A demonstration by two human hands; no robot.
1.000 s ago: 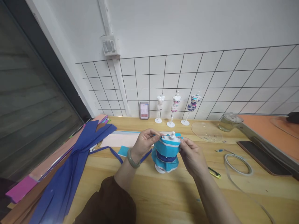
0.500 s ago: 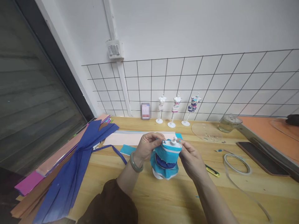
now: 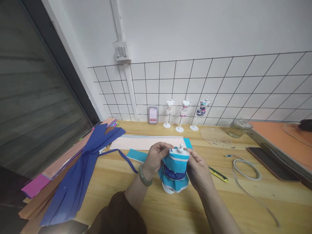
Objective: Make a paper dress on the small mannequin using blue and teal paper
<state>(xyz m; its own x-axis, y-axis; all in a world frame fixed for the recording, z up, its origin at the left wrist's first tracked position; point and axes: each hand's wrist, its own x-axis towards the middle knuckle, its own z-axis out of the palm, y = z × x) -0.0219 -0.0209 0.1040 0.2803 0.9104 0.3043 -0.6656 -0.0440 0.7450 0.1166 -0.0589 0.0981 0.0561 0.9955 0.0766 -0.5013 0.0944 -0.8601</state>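
Observation:
In front of me stands a miniature mannequin, its white neck knob showing at the top and its white base below. It wears a small doll dress of bright blue fabric with white edging and a dark blue gathered band at the waist. My left hand, closed, pinches the dress's upper edge on the left side between thumb and forefinger. On the opposite side, my right hand is closed in a similar pinch at the upper edge. The fingertips partly hide the cloth they grip.
Behind are three mini mannequins on stands, a phone and a clear plate. Pink fabric and dark blue cloth lie leftward. A yellow cutter, a coiled strip, a dark tray-like slab and a glass cup sit right.
The dressed mannequin has tilted or turned slightly, and its lower end has come a little nearer me. Both hands keep their pinch at the top edge. The whole view has shifted slightly.

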